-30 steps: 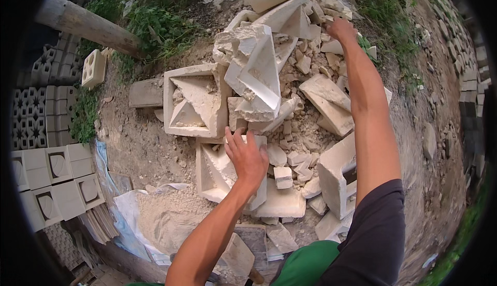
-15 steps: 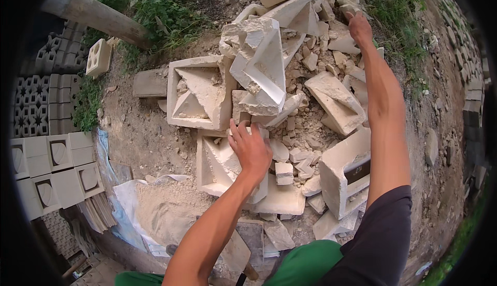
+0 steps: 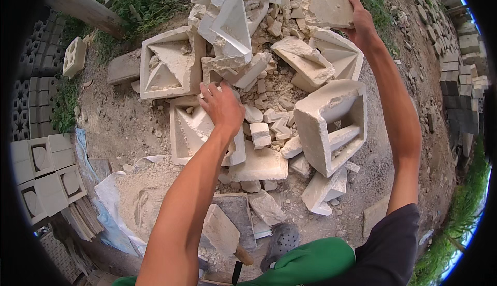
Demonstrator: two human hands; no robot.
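Note:
My right hand (image 3: 364, 26), at the far right of the rubble, grips the edge of a flat, rough cream slab piece (image 3: 327, 7), thumb and fingers on its right side. Bent over the pile, my left hand (image 3: 224, 107) rests with fingers apart on the upper edge of a cream hollow block (image 3: 177, 149). What lies under its palm is hidden. Just beyond those fingers leans a broken block with angled faces (image 3: 233, 30). Another hollow block with a diagonal inside (image 3: 146, 81) sits to its left.
A trowel (image 3: 221, 229) lies near my shoe (image 3: 282, 242). Pale powder (image 3: 142, 195) is heaped on a sheet at the left. An upended hollow block (image 3: 316, 130) stands at right. Stacked blocks (image 3: 52, 154) line the left side; a post (image 3: 85, 7) slants at the back left.
My right hand has raised the slab piece from the far rubble and now holds it up. My left hand stays on the same block. The whole view has shifted, showing more at the right.

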